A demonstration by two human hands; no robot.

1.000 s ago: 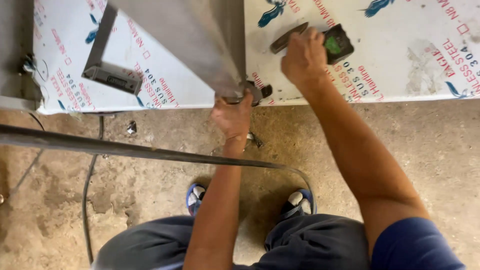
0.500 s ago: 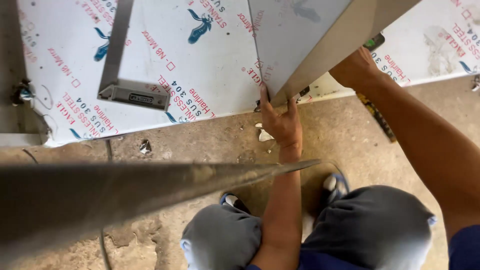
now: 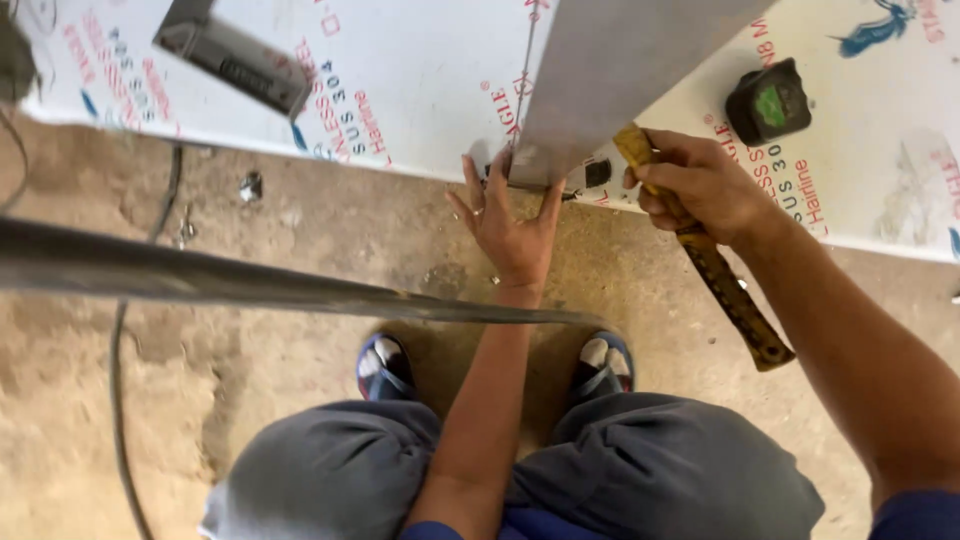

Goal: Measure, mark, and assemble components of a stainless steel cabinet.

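Just above the left hand (image 3: 512,225), the lower edge of a grey metal panel (image 3: 620,80) stands on the film-covered steel sheet (image 3: 400,90). The open palm and spread fingers press against that edge, holding nothing. To the right of it, the right hand (image 3: 700,185) is closed round the wooden handle of a hammer (image 3: 715,270); its head is hidden behind the panel, so I cannot tell whether it touches metal. A tape measure (image 3: 768,100) lies on the sheet just beyond the right grip. A long metal bar (image 3: 250,285) crosses the view nearer the person than both hands.

The step looks like steadying the panel for a tap at its lower corner; the next move seems to call for a short, controlled blow clear of the bracing fingers.

Half a second earlier the right hand was mostly hidden behind the panel; now it shows plainly with the hammer, and the left hand has opened flatter.
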